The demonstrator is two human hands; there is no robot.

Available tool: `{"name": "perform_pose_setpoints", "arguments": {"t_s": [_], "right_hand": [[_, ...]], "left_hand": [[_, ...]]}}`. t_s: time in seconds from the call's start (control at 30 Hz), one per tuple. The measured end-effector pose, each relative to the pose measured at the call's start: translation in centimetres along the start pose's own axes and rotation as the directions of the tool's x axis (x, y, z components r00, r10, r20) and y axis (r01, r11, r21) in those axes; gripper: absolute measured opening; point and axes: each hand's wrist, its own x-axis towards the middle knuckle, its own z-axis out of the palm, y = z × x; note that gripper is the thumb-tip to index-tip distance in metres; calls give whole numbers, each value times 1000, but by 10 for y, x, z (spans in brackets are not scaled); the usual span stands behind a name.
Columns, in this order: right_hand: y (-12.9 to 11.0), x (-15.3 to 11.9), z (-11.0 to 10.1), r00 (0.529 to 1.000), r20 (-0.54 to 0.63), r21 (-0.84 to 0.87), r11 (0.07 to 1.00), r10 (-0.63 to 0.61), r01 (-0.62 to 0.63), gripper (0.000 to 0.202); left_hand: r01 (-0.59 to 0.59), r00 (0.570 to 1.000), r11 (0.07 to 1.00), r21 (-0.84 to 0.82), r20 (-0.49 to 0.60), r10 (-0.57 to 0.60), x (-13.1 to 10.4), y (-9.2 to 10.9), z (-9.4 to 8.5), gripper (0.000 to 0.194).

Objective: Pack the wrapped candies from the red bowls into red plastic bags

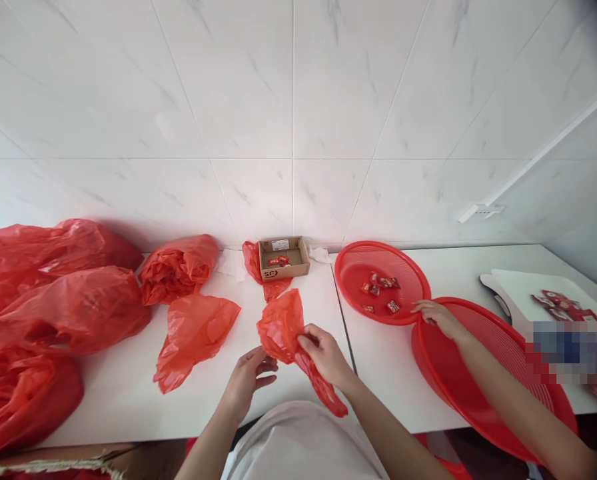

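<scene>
A flat white table (383,373) spans the lower frame, bulging translucent red plastic bags (73,307) at its left. A round red plastic basket (436,373) tilts at lower right. At lower centre hangs a crinkled orange-red plastic bag (281,327), pinched by the right hand (326,357); beside it, the left hand (248,380) is loosely curled, thumb apart.

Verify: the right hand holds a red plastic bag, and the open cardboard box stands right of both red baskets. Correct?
No: the head view shows the open cardboard box left of both red baskets; the right hand does hold a red plastic bag.
</scene>
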Motion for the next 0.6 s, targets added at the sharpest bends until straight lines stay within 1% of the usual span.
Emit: {"name": "perform_pose_setpoints", "arguments": {"t_s": [0.1,0.17,0.2,0.23,0.27,0.3,0.33,0.37,0.4,0.43,0.47,0.5,0.53,0.57,0.6], "right_hand": [[0,6,-27,989,-139,14,999,-41,43,24],[-1,8,-38,977,-211,68,996,-39,55,25],[0,8,-40,972,-232,84,995,-41,62,25],[0,8,-41,969,-241,87,994,-46,69,26],[1,8,-39,970,-238,79,994,-53,74,26],[2,7,-37,972,-229,64,995,-59,76,26],[3,7,-33,974,-218,43,996,-65,76,27],[4,6,-28,976,-205,22,997,-68,74,27],[4,5,-22,980,-189,9,997,-70,72,28],[4,4,-14,984,-166,4,998,-66,67,29],[3,2,-7,989,-137,7,998,-59,60,31],[1,0,1,994,-98,14,998,-51,53,32],[-1,-1,8,998,-49,22,999,-47,48,33],[-2,-3,14,999,4,26,999,-46,46,33],[-3,-4,16,997,53,24,999,-48,47,33]], "left_hand": [[64,982,994,-93,-172,-79,10,-5,-26,24],[107,966,989,-106,-224,-129,15,-10,-37,21],[106,963,990,-92,-240,-125,15,-12,-39,22],[65,959,997,-50,-274,-76,14,-13,-39,24],[-19,943,999,31,-331,28,11,-15,-36,28],[-138,903,977,161,-385,191,8,-15,-31,31],[-263,830,907,330,-402,387,4,-15,-25,34],[-363,737,781,508,-356,574,0,-15,-18,34],[-426,655,625,654,-253,712,-2,-15,-10,33],[-459,607,480,747,-131,784,-3,-16,-2,34],[-474,591,370,799,-23,806,-3,-18,4,35],[-479,598,306,823,50,800,-1,-20,9,39],[-478,618,292,828,81,782,2,-22,12,43],[-473,647,322,820,76,758,7,-23,11,47],[-460,687,391,798,41,725,12,-24,8,51]]}}
